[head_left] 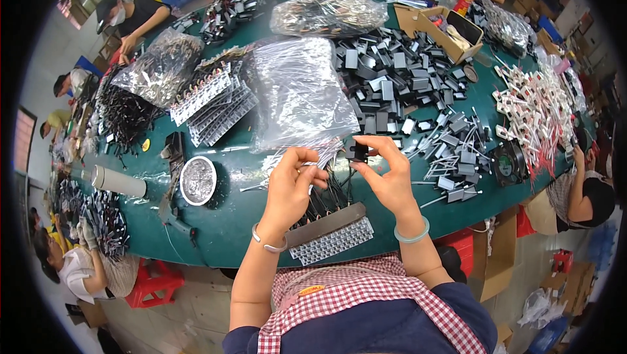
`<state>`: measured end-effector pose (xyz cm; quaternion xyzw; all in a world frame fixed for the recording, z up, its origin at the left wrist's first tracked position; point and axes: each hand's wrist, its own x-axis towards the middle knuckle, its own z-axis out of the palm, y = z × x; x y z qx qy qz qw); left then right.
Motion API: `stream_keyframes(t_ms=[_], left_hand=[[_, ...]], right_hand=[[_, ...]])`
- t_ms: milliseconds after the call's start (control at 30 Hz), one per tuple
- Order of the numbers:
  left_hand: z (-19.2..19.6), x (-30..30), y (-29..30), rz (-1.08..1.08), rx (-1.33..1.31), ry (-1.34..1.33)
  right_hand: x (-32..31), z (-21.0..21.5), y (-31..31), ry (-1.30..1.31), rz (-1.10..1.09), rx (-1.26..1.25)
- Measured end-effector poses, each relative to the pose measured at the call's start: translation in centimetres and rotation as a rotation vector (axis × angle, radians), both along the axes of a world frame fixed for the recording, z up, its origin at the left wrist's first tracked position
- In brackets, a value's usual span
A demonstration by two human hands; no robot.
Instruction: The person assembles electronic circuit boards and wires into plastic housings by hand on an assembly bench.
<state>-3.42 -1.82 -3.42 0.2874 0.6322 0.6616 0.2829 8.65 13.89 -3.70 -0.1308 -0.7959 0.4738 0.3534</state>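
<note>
Head view, right hand: raised above the table edge, fingers curled, thumb and forefinger pinching a small black block-shaped part.
Left hand: lifted beside it, fingertips closed on a thin bundle of pale wire-like pins.
Wrists: a smooth bangle on each.
Below the hands: ribbed grey tray, flat and slotted.
Behind: crinkled clear plastic bag, a heap of dark rectangular parts.
Surface: glossy green table, round metal dish.
</note>
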Motion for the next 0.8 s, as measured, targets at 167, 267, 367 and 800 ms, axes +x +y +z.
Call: stream_keyframes(t_ms=[167, 267, 367, 800], left_hand=[[1.4, 0.7, -1.3, 0.011, -0.128, 0.106], [1.4, 1.8, -0.9, 0.016, -0.147, 0.242], [-0.3, 2.9, -0.4, 0.117, 0.003, 0.418], [3.1, 3.0, -0.6, 0.217, -0.102, 0.576]], right_hand=[[-0.3, 0.1, -1.6, 0.022, 0.039, -0.373], [0.0, -1.3, -1.3, 0.017, 0.101, -0.446], [0.1, -0.9, -1.6, 0.028, 0.148, -0.557], [-3.6, -0.4, -2.8, 0.136, 0.056, -0.969]])
